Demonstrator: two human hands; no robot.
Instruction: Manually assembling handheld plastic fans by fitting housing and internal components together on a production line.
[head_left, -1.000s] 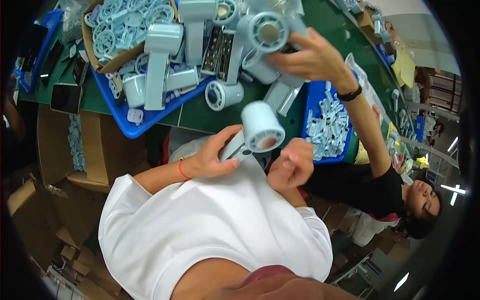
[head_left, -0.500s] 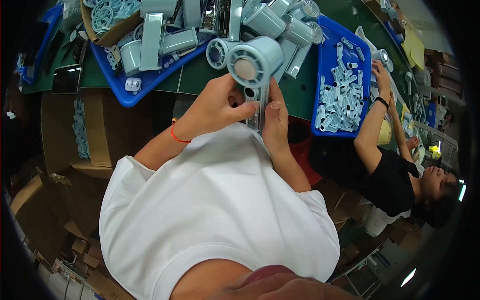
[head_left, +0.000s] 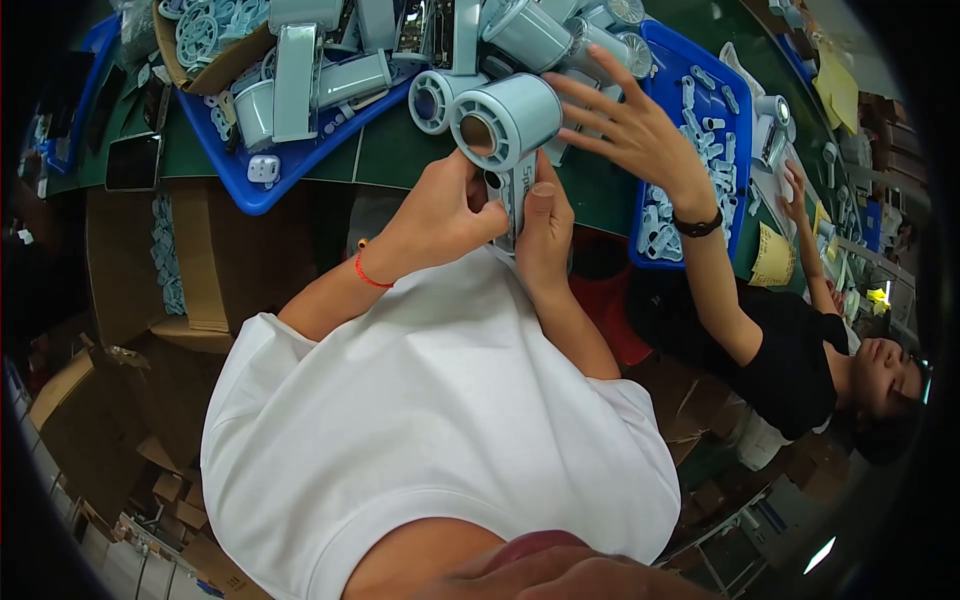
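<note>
A light blue handheld fan (head_left: 515,115) is held upright in front of my white shirt, its round barrel head with a ringed end uppermost. My right hand (head_left: 545,235) wraps the handle (head_left: 521,190) from the right, thumb lying along it. On the left side, my left hand (head_left: 440,215) is closed with fingers curled and thumb against the handle's face, beside a dark oval spot. Its fingertips are partly hidden, so I cannot see whether they pinch a small part. Just right of the fan head, a co-worker's spread hand (head_left: 635,130) reaches in over the table.
Similar fan bodies (head_left: 525,35) are piled behind the held one. A blue tray (head_left: 262,196) with housings stands left, beside a cardboard box (head_left: 215,75) of ring parts. Another blue tray (head_left: 741,165) holds small parts on the right. A phone (head_left: 133,162) lies far left.
The co-worker's arm has swung left across the right tray, its hand now beside the fan head. My left thumb has bent in and drawn slightly down and left along the handle.
</note>
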